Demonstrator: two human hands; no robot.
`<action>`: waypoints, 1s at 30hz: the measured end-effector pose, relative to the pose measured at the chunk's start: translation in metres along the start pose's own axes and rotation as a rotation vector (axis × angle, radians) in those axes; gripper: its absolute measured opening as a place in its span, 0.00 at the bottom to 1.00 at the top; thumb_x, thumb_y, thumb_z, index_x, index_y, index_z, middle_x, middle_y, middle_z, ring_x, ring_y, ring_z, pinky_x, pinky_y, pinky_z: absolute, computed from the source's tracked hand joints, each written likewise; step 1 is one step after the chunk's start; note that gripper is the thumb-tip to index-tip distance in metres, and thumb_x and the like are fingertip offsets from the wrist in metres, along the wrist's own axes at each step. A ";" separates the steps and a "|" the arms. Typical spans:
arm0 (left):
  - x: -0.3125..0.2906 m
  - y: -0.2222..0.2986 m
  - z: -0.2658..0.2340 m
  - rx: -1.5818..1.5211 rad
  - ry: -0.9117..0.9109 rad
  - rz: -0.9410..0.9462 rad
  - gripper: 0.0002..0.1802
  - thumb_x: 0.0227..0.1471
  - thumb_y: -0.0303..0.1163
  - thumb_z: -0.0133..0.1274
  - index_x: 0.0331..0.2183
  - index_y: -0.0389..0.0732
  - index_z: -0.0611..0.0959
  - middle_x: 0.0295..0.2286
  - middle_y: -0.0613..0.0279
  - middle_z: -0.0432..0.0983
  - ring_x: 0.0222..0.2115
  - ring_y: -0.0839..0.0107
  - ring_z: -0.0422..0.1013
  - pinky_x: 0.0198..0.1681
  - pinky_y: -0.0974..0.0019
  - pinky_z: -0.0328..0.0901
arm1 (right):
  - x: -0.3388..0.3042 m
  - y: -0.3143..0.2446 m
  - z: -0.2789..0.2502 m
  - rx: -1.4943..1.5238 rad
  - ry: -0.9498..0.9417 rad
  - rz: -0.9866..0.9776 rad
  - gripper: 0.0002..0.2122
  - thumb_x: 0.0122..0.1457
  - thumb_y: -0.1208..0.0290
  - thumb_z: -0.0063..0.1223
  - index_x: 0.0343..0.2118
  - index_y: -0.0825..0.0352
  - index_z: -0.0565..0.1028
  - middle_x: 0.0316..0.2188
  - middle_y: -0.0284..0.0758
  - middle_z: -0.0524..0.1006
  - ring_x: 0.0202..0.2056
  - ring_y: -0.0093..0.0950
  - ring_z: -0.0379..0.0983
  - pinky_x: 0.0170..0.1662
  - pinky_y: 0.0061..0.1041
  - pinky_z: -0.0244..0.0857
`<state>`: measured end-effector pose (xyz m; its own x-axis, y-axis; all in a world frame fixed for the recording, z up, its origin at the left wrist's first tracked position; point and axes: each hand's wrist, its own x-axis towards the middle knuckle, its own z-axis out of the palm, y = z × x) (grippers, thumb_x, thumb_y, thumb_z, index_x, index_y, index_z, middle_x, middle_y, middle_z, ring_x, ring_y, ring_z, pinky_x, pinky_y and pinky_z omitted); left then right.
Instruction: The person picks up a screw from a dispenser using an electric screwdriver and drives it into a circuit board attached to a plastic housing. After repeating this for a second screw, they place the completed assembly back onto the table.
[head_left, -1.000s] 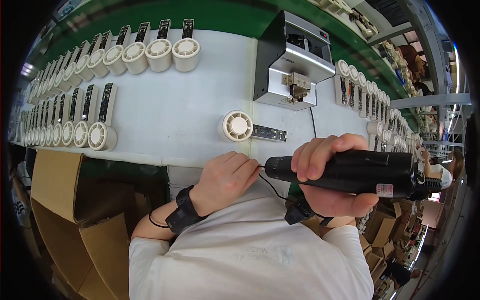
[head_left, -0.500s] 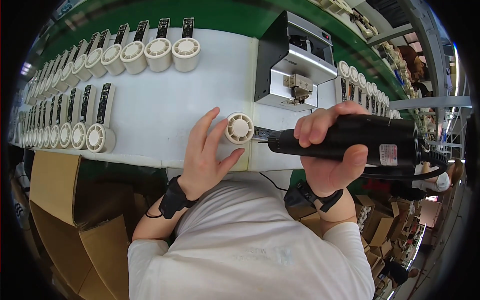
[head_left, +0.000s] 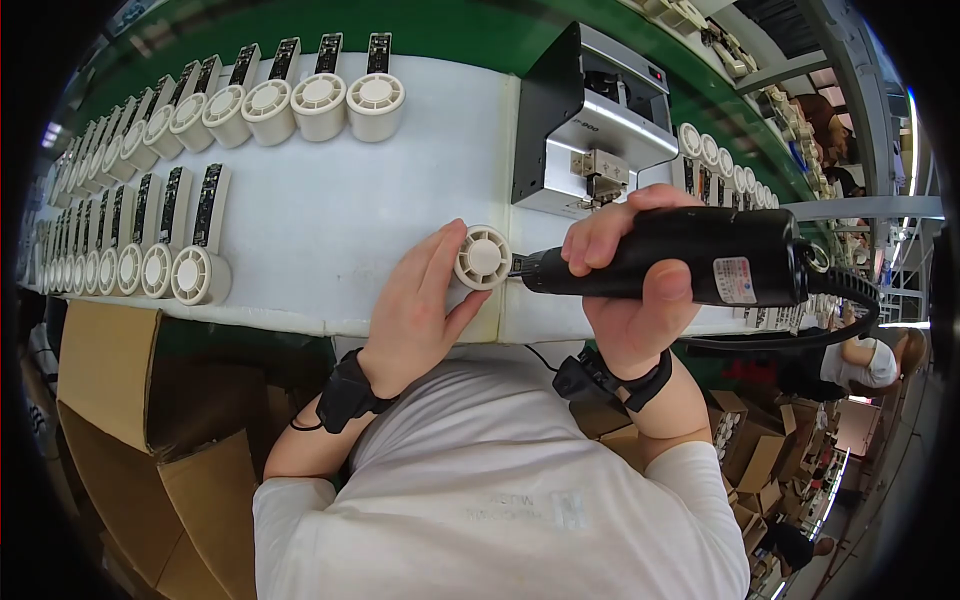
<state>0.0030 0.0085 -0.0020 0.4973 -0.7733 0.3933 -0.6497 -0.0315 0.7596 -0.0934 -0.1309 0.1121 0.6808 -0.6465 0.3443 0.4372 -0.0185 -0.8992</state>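
My left hand [head_left: 421, 292] curls its fingers and thumb around the near-left side of a white handheld device [head_left: 484, 257]. Its round head has a spoked grille like a small fan. The handle, with a dark circuit board in it, points right and is mostly covered by the tool. In my right hand [head_left: 636, 300] is a black electric screwdriver [head_left: 740, 245], held nearly level. Its tip points left and reaches the handle just beside the round head; the exact contact point is hidden.
Two rows of similar white devices [head_left: 320, 108] line the left of the white table [head_left: 330, 215]. A silver and black machine [head_left: 625, 150] stands beyond my right hand, with more devices [head_left: 725, 160] behind it. An opened cardboard box [head_left: 110, 375] sits below the table's left edge.
My right hand has brought the electric screwdriver left, toward the device's head. My left fingers, spread before, have closed in around the head.
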 end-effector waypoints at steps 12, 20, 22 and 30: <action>0.000 0.001 0.000 0.020 0.002 -0.003 0.38 0.45 0.27 0.63 0.56 0.33 0.65 0.50 0.46 0.68 0.49 0.50 0.68 0.52 0.57 0.64 | 0.001 0.002 -0.005 -0.136 -0.040 0.020 0.29 0.55 0.45 0.57 0.46 0.66 0.64 0.23 0.34 0.71 0.25 0.27 0.67 0.32 0.30 0.65; -0.002 0.001 0.001 0.037 0.002 0.000 0.37 0.46 0.28 0.62 0.56 0.33 0.66 0.50 0.46 0.68 0.48 0.50 0.68 0.51 0.57 0.64 | -0.009 0.002 0.000 -0.167 -0.071 0.031 0.28 0.52 0.46 0.61 0.43 0.65 0.64 0.22 0.34 0.70 0.24 0.27 0.67 0.32 0.31 0.65; -0.002 0.001 0.001 0.044 0.003 0.005 0.36 0.46 0.28 0.62 0.56 0.33 0.66 0.50 0.46 0.68 0.48 0.50 0.68 0.51 0.56 0.64 | -0.011 0.001 -0.003 -0.183 -0.089 0.033 0.28 0.52 0.46 0.61 0.42 0.65 0.64 0.22 0.34 0.70 0.24 0.27 0.68 0.32 0.31 0.65; -0.001 0.000 0.001 0.024 0.002 -0.010 0.35 0.47 0.28 0.62 0.55 0.33 0.66 0.49 0.46 0.69 0.48 0.49 0.68 0.50 0.56 0.64 | -0.006 0.001 -0.012 -0.354 -0.286 0.060 0.27 0.51 0.46 0.62 0.39 0.64 0.63 0.23 0.34 0.70 0.25 0.27 0.68 0.32 0.30 0.65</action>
<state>0.0020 0.0089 -0.0026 0.5052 -0.7714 0.3869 -0.6582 -0.0546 0.7508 -0.1041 -0.1361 0.1063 0.8553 -0.4191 0.3046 0.1979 -0.2791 -0.9397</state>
